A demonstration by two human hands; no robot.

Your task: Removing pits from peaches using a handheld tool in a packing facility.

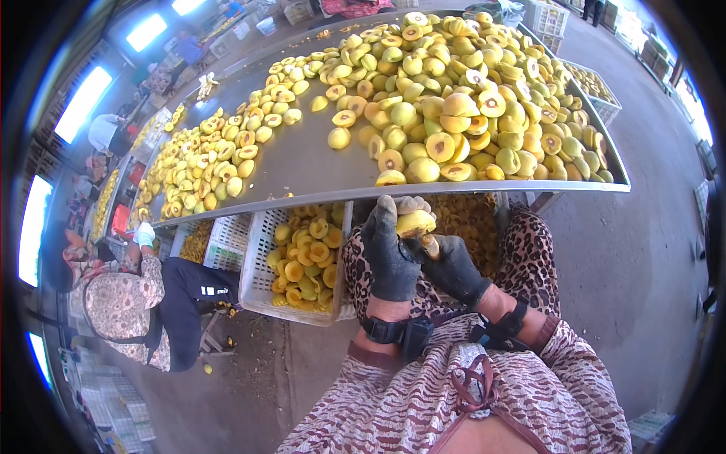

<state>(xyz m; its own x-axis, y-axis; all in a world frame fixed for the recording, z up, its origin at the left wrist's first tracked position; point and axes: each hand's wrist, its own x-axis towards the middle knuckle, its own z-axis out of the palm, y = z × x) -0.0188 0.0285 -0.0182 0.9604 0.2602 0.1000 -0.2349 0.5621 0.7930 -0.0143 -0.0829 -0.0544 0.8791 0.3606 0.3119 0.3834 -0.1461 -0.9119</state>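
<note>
My left hand (392, 258), in a dark work glove, grips a yellow peach half (417, 223) just off the near edge of the metal table. My right hand (458, 271), gloved too, holds a small tool (430, 247) with a light handle against the underside of the fruit. The tool's working end is hidden by the peach. Under my hands, between my knees, brown-orange peach scraps (471, 227) fill a container partly covered by the table. Pitted halves (306, 255) lie in a white plastic crate (255, 272) left of my leg.
The metal table (306, 153) carries a large heap of cut peaches (454, 96) on the right and a smaller heap (210, 164) on the left. A co-worker (130, 301) sits at the left, a white-gloved hand at the table edge. Another full crate (595, 88) stands beyond the right edge.
</note>
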